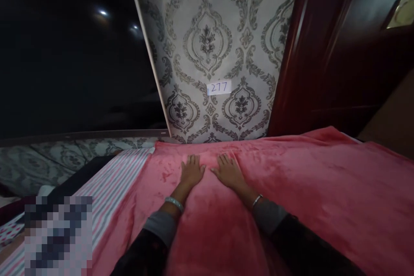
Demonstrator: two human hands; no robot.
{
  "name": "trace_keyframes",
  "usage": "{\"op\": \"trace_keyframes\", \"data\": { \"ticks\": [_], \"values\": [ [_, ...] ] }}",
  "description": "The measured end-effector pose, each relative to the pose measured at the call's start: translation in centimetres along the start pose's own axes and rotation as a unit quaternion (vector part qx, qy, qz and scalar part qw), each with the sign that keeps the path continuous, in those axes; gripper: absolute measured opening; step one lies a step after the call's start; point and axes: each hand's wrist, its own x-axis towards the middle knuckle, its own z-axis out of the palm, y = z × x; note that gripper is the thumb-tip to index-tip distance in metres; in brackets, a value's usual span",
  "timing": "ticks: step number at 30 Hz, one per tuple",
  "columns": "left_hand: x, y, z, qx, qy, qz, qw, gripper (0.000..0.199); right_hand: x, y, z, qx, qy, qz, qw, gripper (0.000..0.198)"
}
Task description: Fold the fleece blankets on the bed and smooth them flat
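Note:
A plush pink-red blanket [213, 228] is spread out in front of me, reaching to the wall. Near its far edge, my left hand [193, 170] lies flat on the fabric with the fingers stretched forward. Just to its right, my right hand [228, 171] also rests palm down on the blanket, fingers apart. The two thumbs point toward each other with a small gap between them. Neither hand grips anything. Along the blanket's left side, a striped sheet [111, 185] in pink, grey and white shows.
A large dark television screen [74, 51] stands at the left. Patterned wallpaper [207, 43] with a paper label [219, 87] reading 277 is straight ahead. At the right is a dark red wooden door [336, 51]. A pixelated patch covers part of the lower left.

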Motion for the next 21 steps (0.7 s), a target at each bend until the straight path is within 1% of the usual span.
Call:
{"op": "trace_keyframes", "data": {
  "ticks": [3, 6, 8, 10, 12, 14, 18, 21],
  "values": [
    [-0.3, -0.1, 1.3, 0.019, 0.015, 0.014, 1.0, 0.061, -0.4, 0.6, 1.2, -0.02, 0.001, 0.02, 1.0, 0.068],
    [-0.1, -0.3, 1.8, 0.041, 0.032, 0.016, 0.998, 0.061, -0.4, 0.7, 1.4, -0.015, -0.01, 0.038, 0.999, 0.067],
    [0.0, -0.5, 2.0, 0.045, 0.036, 0.019, 0.998, 0.061, -0.1, 0.8, 1.1, -0.005, -0.014, 0.062, 0.998, 0.065],
    [0.1, -0.6, 2.0, 0.043, 0.037, 0.021, 0.998, 0.061, 0.3, 1.1, 0.5, 0.015, -0.008, 0.11, 0.994, 0.062],
    [0.2, -0.6, 2.0, 0.042, 0.038, 0.022, 0.998, 0.061, 1.0, 1.8, -0.3, 0.041, 0.005, 0.16, 0.986, 0.061],
    [0.1, -0.5, 2.0, 0.04, 0.038, 0.021, 0.998, 0.061, 2.0, 2.8, -1.2, 0.075, 0.009, 0.192, 0.979, 0.061],
    [0.0, -0.5, 1.9, 0.035, 0.04, 0.03, 0.998, 0.061, 3.8, 4.8, -2.2, 0.119, -0.007, 0.227, 0.967, 0.057],
    [0.1, -0.5, 1.8, 0.03, 0.029, 0.028, 0.999, 0.061, 3.9, 5.7, -1.9, 0.113, -0.002, 0.229, 0.967, 0.051]
  ]
}}
